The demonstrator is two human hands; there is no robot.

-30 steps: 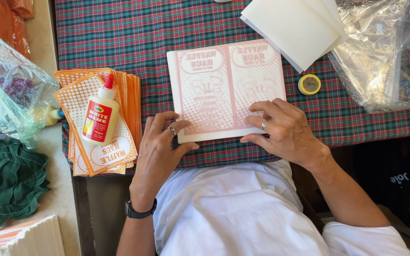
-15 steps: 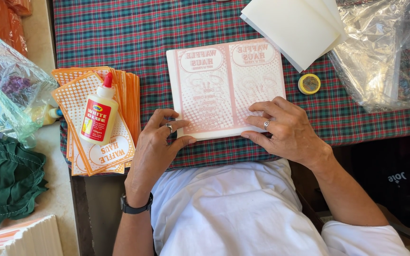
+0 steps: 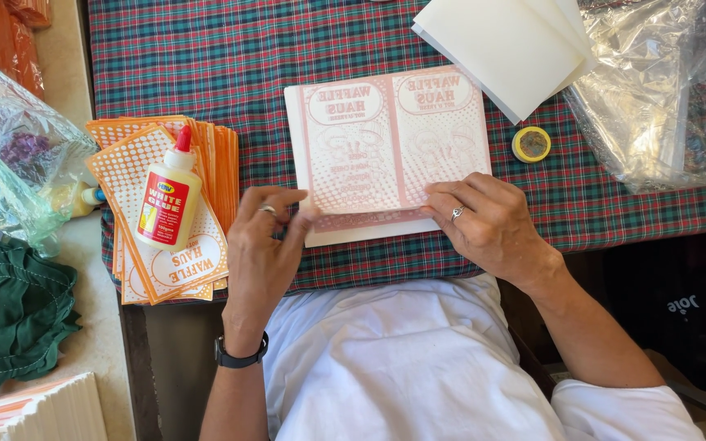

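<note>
Printed sheet [image 3: 386, 151]: middle of the table [image 3: 230, 57], near its front edge.
Card stack [image 3: 206, 155]: left of the sheet, at the table's left edge.
Glue bottle [image 3: 169, 196]: on the card stack.
Small tin [image 3: 531, 144]: right of the sheet.
Blank sheets [image 3: 504, 45]: behind the tin.
Plastic bag [image 3: 655, 90]: right end.

The sheet [image 3: 390, 151] is white with pale red dotted print. The cloth [image 3: 288, 49] is plaid — green, red, navy. The card stack [image 3: 165, 245] is orange-dotted on white. The glue bottle [image 3: 169, 200] is white, with a red cap and label. The small tin [image 3: 531, 144] is yellow — the blank cards [image 3: 504, 45] cream.
</note>
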